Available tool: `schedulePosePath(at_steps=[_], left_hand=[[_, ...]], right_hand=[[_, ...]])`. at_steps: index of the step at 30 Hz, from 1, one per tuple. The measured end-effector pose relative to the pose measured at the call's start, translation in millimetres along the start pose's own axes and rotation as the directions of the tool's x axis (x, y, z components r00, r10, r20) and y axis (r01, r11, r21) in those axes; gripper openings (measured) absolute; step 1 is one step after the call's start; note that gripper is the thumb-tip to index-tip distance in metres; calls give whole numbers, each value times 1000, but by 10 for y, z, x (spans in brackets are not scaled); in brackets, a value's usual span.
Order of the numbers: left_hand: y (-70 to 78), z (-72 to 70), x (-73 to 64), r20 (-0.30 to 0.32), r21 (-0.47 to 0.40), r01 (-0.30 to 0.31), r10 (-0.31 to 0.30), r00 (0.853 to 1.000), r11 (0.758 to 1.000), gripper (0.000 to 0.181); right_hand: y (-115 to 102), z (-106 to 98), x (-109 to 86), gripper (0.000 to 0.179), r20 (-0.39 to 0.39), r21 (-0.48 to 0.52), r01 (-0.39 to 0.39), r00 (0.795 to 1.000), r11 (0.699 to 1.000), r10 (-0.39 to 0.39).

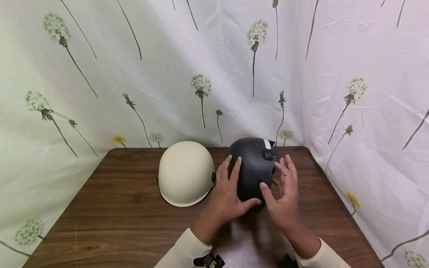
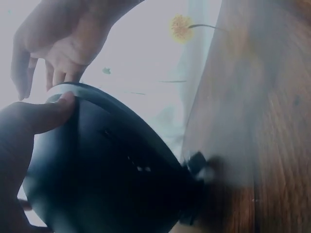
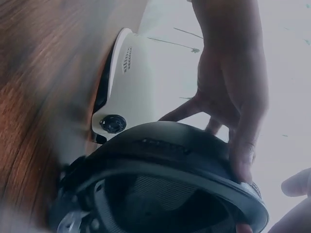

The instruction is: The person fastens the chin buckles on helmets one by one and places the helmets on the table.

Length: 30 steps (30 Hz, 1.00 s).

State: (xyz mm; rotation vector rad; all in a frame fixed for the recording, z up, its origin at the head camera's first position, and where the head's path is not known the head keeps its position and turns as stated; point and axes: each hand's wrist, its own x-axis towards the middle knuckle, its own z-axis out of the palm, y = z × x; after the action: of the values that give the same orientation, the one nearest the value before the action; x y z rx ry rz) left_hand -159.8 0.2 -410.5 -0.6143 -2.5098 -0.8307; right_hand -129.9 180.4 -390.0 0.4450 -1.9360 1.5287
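A black helmet (image 1: pixel 249 167) with a round side knob and a white patch stands tipped near the back of the table, its opening facing right. My left hand (image 1: pixel 228 195) grips it, fingers spread over the shell and thumb on the rim. Beside the open side is my right hand (image 1: pixel 283 197), fingers loosely bent and spread; whether its fingertips touch the rim I cannot tell. In the right wrist view the helmet's dark lining (image 3: pixel 160 199) shows, with blurred straps at lower left. Left of it a cream helmet (image 1: pixel 186 173) sits dome up.
Both helmets share a dark brown wooden table (image 1: pixel 110 216). A white curtain (image 1: pixel 161 74) printed with dandelions hangs close behind the table and along its sides. The cream helmet's black side knob (image 3: pixel 113 124) lies close to the black helmet.
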Motion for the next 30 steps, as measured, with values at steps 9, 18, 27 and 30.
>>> schedulePosePath(at_steps=[9,18,27,30], left_hand=[[52,88,-74,118,-107,97,-84,989,990,124],[41,140,-83,121,-147,99,-82,989,984,125],[-59,88,-71,148,-150,158,-136,980,976,136],[-96,71,-73,157,-145,164,-141,977,976,136]], right_hand=[[4,31,-37,62,55,67,-55,997,996,51],[56,97,-76,57,152,74,-84,986,994,72],[64,153,-143,49,206,47,-68,977,997,57],[82,166,-167,48,218,30,-68,974,997,60]])
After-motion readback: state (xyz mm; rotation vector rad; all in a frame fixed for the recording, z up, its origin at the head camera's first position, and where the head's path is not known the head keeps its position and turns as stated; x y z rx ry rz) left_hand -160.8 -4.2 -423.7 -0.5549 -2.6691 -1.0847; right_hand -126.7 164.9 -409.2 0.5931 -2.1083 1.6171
